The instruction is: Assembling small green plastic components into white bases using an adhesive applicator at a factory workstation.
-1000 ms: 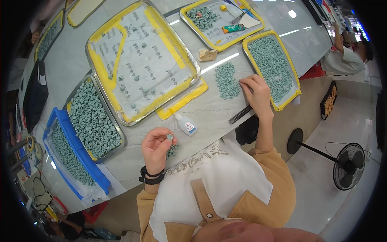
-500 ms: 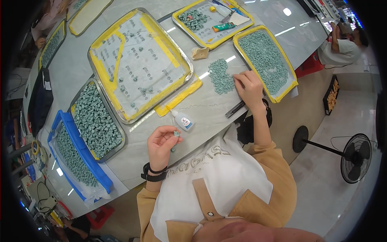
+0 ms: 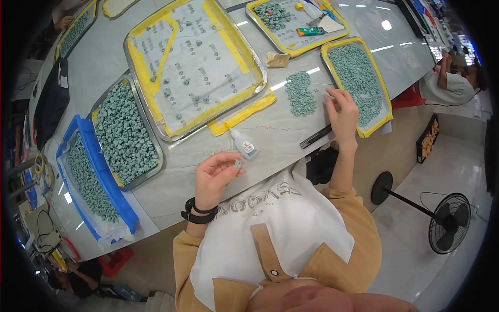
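My left hand [image 3: 212,177] is closed in a pinch near the table's front edge. Between thumb and forefinger it holds a small green stone piece [image 3: 238,163]. A white glue bottle [image 3: 245,144] lies just beyond those fingertips. My right hand [image 3: 344,115] hovers right of a loose pile of small green stones [image 3: 300,94], apart from it. Its thumb and forefinger are parted, and I see nothing between them. One or two stray stones [image 3: 316,90] lie between that pile and my fingers. Beside my right wrist is a black tweezers-like tool [image 3: 315,137].
A large yellow-taped tray [image 3: 223,117] holds scattered stone pieces. Green stones fill a right tray [image 3: 385,99], a left metal tray [image 3: 156,151] and a blue bin [image 3: 99,171]. A tool tray [image 3: 291,51] stands at the back. A floor fan [image 3: 448,223] stands right.
My right hand has drawn back to the right from the stone pile, and its fingers have parted. My left hand still pinches the stone piece. The whole view has shifted slightly.
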Demonstrator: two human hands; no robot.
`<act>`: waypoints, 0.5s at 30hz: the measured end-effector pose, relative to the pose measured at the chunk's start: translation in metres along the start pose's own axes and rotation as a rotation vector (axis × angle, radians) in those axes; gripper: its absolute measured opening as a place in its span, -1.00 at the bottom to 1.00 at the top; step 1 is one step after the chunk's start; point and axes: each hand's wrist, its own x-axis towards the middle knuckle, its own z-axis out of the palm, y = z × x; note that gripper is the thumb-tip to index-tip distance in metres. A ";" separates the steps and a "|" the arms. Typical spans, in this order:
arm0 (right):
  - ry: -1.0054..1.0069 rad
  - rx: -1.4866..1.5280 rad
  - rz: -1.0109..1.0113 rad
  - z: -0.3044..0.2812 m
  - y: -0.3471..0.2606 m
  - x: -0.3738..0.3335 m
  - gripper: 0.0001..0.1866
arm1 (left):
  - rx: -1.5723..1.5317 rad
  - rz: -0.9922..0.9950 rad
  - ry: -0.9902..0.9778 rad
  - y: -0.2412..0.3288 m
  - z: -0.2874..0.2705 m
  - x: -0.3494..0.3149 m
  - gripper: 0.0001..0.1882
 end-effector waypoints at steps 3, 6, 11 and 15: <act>-0.065 -0.082 -0.019 0.006 0.013 0.004 -0.85 | -0.026 -0.013 -0.006 -0.003 0.000 0.002 -0.73; -0.052 -0.149 -0.113 0.015 0.016 0.011 -0.87 | -0.017 -0.013 -0.021 -0.003 0.002 0.004 -0.73; -0.033 -0.184 -0.196 0.017 0.011 0.012 -0.92 | 0.006 -0.028 0.007 -0.002 0.000 0.004 -0.72; 0.040 0.224 -0.295 0.007 -0.056 -0.008 -0.78 | 0.010 -0.055 -0.002 -0.001 0.002 0.007 -0.71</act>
